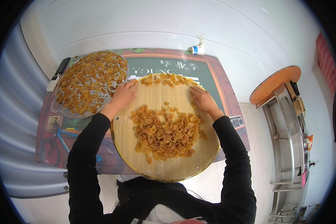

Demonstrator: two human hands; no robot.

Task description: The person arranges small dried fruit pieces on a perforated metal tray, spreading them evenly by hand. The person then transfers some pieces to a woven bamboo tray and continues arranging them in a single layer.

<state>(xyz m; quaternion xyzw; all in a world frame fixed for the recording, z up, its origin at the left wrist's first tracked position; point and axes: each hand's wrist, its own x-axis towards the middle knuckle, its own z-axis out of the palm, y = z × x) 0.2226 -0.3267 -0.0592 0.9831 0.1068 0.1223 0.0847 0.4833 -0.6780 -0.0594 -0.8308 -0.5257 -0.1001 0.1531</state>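
A round woven bamboo tray (162, 96) with a yellow rim lies before me, its near edge reaching past the table's front edge. Thin dried amber slices (168, 134) are heaped at its middle, and more are strewn along its far rim. My left hand (124, 95) rests on the tray's upper left edge, fingers pointing towards the far side. On the upper right part of the tray lies my right hand (203, 101), palm down, near a few slices. Neither hand is seen closed around anything. A round perforated tray (79, 115) covered with similar slices sits left of my left hand.
A printed tabletop (226, 84) bears both trays. At its back edge a white and blue cup (198, 50) lies against the wall. A black object (63, 65) and a white one (53, 83) are at the left. Metal shelving (289, 140) and an orange round board (275, 84) stand right.
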